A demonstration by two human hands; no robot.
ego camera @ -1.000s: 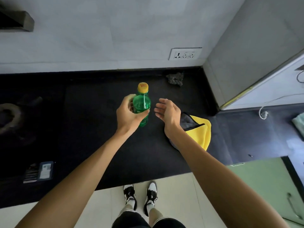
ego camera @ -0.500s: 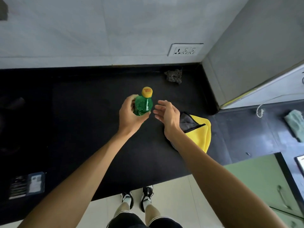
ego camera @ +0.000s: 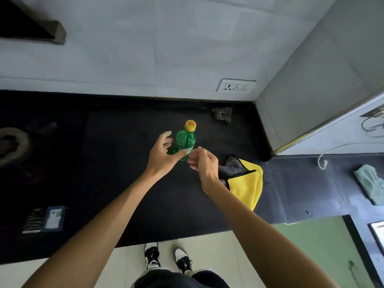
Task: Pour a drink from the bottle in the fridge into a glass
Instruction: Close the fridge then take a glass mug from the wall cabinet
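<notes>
A green bottle [ego camera: 185, 142] with a yellow cap [ego camera: 190, 125] stands on a black counter [ego camera: 116, 163], the left hand [ego camera: 164, 156] spread loosely around it, the right hand [ego camera: 202, 163] curled just beside it, and a yellow cloth [ego camera: 246, 183] lying to the right.

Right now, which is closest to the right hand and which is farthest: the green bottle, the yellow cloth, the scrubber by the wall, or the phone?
From the right hand:
1. Green bottle, just left of its fingertips.
2. Yellow cloth, right beside the wrist.
3. Scrubber, back near the wall.
4. Phone, far left near the counter's front edge.
</notes>
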